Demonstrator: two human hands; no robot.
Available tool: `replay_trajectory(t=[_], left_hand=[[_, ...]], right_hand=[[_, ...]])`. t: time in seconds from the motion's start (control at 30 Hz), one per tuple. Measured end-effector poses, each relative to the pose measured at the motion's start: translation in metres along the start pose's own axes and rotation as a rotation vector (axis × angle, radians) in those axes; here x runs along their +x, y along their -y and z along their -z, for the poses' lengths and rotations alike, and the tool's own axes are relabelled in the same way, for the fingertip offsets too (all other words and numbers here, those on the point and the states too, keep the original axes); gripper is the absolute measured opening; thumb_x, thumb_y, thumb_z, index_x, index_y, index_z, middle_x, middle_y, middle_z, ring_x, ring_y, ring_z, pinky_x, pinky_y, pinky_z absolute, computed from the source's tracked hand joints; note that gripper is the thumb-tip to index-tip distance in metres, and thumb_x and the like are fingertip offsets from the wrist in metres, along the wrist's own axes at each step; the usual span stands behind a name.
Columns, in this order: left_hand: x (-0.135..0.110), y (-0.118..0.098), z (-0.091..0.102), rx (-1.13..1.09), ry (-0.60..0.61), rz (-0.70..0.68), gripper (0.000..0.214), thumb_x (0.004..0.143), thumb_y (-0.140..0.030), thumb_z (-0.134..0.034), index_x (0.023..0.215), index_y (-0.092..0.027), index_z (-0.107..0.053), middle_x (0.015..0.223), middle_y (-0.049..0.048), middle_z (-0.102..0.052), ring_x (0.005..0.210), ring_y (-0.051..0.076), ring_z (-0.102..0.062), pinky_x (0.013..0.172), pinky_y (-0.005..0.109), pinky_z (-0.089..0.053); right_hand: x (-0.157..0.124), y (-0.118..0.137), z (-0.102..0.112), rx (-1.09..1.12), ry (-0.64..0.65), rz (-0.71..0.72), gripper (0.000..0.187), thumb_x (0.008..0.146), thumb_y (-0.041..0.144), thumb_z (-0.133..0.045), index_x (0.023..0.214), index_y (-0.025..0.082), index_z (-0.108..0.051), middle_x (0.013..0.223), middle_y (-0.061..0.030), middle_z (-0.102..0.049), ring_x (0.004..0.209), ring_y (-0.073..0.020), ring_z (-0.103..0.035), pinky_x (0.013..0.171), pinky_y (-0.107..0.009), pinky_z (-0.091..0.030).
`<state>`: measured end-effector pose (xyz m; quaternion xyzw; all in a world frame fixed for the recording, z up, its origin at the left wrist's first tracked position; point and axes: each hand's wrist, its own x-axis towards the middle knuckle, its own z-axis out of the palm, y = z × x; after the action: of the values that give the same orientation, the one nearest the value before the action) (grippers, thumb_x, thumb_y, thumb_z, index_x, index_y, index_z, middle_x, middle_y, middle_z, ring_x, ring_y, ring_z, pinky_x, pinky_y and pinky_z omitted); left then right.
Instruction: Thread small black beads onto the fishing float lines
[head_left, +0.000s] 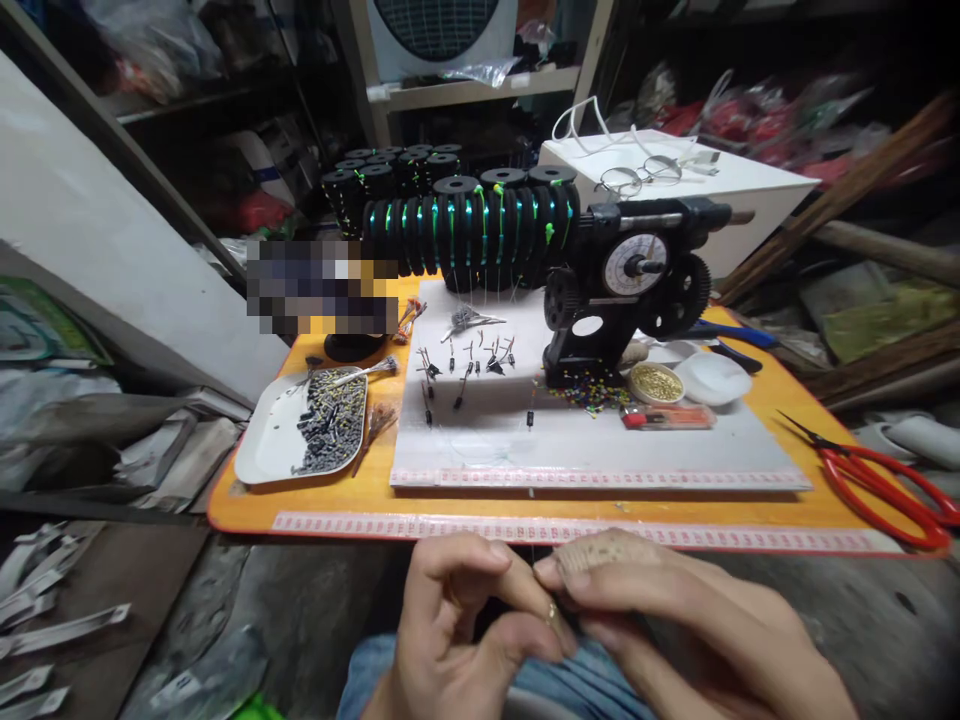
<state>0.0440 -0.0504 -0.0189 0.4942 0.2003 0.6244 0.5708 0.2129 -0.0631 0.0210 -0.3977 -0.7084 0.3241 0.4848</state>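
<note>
My left hand (469, 635) is pinched over my lap, just in front of the table edge. A tiny gold-coloured piece (553, 611) shows at its thumb and fingertips; its exact kind is too small to tell. My right hand (690, 620) meets it there, fingers closed, their tips close to the piece. What they hold is hidden. Beige wrapping (604, 550) covers a finger of this hand. Beyond both hands lies a white board (480, 445) with several small black parts with wire leads (459, 395) on it.
A geared black machine with a dial (636, 265) stands behind, beside spools with green thread (469, 225). Left is a white tray (259, 450) of small grey pieces. Right are a bowl of gold beads (656, 383), a cutter knife (667, 417), and red-handled scissors (862, 480). Measuring tape (450, 525) lines the table edge.
</note>
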Motion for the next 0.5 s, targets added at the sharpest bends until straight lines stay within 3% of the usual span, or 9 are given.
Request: replay_trajectory(t=[0.27, 0.4, 0.5], left_hand=[[0.006, -0.006, 0.014, 0.110, 0.166, -0.049, 0.039, 0.094, -0.011, -0.065, 0.125, -0.034, -0.057, 0.088, -0.0002, -0.075, 0.077, 0.016, -0.071, 0.074, 0.032, -0.058], [0.011, -0.006, 0.020, 0.200, 0.228, -0.076, 0.041, 0.091, -0.010, -0.068, 0.124, -0.034, -0.059, 0.083, -0.0004, -0.073, 0.074, 0.014, -0.067, 0.074, 0.030, -0.057], [0.012, -0.004, 0.023, 0.257, 0.278, -0.105, 0.045, 0.091, -0.010, -0.068, 0.128, -0.034, -0.057, 0.083, 0.0003, -0.073, 0.072, 0.015, -0.066, 0.071, 0.028, -0.056]], right_hand=[[0.014, 0.009, 0.008, 0.013, 0.112, -0.127, 0.024, 0.089, 0.018, -0.073, 0.108, 0.033, -0.074, 0.099, -0.0027, -0.073, 0.095, -0.0200, -0.070, 0.078, -0.024, -0.060], [0.017, 0.009, 0.007, 0.050, 0.196, -0.154, 0.016, 0.094, 0.014, -0.064, 0.096, 0.027, -0.073, 0.091, -0.0017, -0.068, 0.089, -0.0159, -0.067, 0.079, -0.024, -0.056], [0.017, 0.010, 0.007, -0.031, 0.174, -0.136, 0.015, 0.090, 0.010, -0.064, 0.088, 0.024, -0.070, 0.088, -0.0015, -0.067, 0.085, -0.0151, -0.067, 0.077, -0.022, -0.055]])
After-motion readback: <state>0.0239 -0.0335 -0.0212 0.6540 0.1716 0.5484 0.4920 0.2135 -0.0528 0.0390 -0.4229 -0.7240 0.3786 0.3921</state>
